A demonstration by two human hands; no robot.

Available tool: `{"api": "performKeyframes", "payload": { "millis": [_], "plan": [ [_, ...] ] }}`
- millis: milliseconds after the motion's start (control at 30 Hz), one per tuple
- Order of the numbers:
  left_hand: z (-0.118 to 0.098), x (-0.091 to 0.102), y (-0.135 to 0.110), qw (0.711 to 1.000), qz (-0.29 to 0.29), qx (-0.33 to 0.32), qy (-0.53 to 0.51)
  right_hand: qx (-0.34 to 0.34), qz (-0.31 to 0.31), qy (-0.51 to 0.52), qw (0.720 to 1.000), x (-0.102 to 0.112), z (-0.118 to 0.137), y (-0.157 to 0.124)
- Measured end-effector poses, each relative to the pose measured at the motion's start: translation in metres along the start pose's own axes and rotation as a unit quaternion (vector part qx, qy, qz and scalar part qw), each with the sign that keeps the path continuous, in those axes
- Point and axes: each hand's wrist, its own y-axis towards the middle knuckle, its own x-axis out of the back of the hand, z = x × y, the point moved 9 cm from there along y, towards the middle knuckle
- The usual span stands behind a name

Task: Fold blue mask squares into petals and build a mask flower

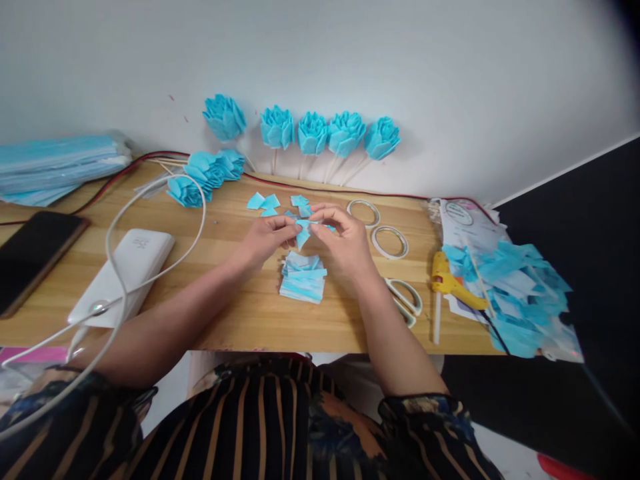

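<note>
Between the fingertips of both hands is a small blue fabric piece (pixel 303 235), its lower end narrowing to a point. My left hand (pixel 267 240) pinches its left side, and my right hand (pixel 343 237) pinches its right side. Just below them lies a stack of blue and white fabric strips (pixel 303 280). Beyond my fingers, several blue cut pieces (pixel 264 201) are scattered on the wooden table (pixel 240 320). Two rolls of tape (pixel 390 242) lie to the right of my right hand, and scissors (pixel 413 300) rest near that forearm, partly hidden.
Blue fabric flowers (pixel 313 133) on sticks lean against the wall; more flowers (pixel 200 173) lie at left. A yellow glue gun (pixel 447 277) stands beside a heap of blue scraps (pixel 520 293). A white power bank (pixel 125 277) with a looping cable and a phone (pixel 40 257) occupy the left.
</note>
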Motion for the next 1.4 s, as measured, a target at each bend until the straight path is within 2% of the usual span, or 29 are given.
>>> {"api": "performKeyframes", "payload": {
  "millis": [200,400,633,933,1200,1400],
  "plan": [
    [0.001,0.001,0.001,1.0,0.0,0.005,-0.011,0.0,-0.002,-0.011,1.0,0.0,0.001,-0.001],
    [-0.002,0.0,-0.001,1.0,0.001,-0.007,-0.002,-0.114,0.033,0.096,0.988,-0.009,-0.024,-0.002],
    [-0.004,-0.006,-0.001,1.0,0.021,-0.021,0.008,-0.178,0.047,0.123,0.975,-0.015,-0.035,-0.008],
    [-0.005,-0.004,-0.001,0.999,0.013,-0.026,0.026,-0.126,0.037,0.082,0.988,-0.013,-0.025,-0.004],
    [-0.001,0.003,0.001,0.999,-0.025,-0.011,0.018,-0.09,0.003,0.036,0.995,-0.005,-0.016,-0.002],
    [0.0,0.006,0.001,0.999,-0.035,0.006,-0.009,-0.011,0.003,-0.009,1.0,-0.004,-0.001,0.0]
  ]
}}
